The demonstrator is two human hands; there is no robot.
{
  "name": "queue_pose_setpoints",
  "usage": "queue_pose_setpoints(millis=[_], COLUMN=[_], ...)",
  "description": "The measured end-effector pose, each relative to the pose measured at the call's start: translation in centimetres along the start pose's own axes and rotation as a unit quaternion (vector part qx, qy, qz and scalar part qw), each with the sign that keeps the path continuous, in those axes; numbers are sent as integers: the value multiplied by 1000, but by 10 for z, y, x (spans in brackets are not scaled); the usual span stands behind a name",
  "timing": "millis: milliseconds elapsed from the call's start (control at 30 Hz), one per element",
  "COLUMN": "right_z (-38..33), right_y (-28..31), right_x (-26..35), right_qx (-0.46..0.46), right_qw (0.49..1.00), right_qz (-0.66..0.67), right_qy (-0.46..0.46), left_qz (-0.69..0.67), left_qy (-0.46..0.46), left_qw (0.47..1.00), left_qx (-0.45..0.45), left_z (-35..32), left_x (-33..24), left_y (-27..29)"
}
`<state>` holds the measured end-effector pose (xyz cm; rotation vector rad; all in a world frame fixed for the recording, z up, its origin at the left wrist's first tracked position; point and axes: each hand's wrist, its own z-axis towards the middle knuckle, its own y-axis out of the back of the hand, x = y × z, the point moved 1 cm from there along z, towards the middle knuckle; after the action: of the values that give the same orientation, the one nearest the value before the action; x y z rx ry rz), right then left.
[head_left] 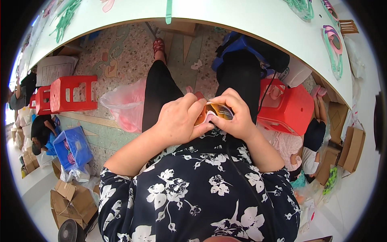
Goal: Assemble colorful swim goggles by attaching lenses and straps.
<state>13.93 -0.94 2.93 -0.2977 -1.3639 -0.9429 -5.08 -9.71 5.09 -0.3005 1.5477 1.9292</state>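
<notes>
Both of my hands hold a pair of swim goggles [221, 109] above my lap. The lens is shiny orange-gold, and a pale pink nose bridge shows between my thumbs. My left hand [180, 117] grips the left end, its fingers curled over the far side and its thumb along the near edge. Around the right end my right hand [236, 115] is closed, thumb pressed near the bridge. The fingers hide much of the frame, and no strap can be made out on it.
A white table [133, 9] curves across the far side, with green straps [300, 8] and pink goggles with a green strap [333, 46] on it. Red stools [74, 94] stand left and right. A pink-filled plastic bag [127, 105], a blue crate [72, 147] and cardboard boxes surround me. Other people sit nearby.
</notes>
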Motion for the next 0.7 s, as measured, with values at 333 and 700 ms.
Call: queue_pose_setpoints(millis=[333,700], right_z=[-2,5], right_y=[-6,4], right_x=[-2,6], right_qx=[-46,0], right_qw=[999,999], right_qz=[21,-38], right_qy=[-6,13], left_qz=[3,19], left_qy=[17,3], left_qw=[1000,1000], left_qx=[0,-16], left_z=[3,1], left_x=[5,6], left_y=[0,-2])
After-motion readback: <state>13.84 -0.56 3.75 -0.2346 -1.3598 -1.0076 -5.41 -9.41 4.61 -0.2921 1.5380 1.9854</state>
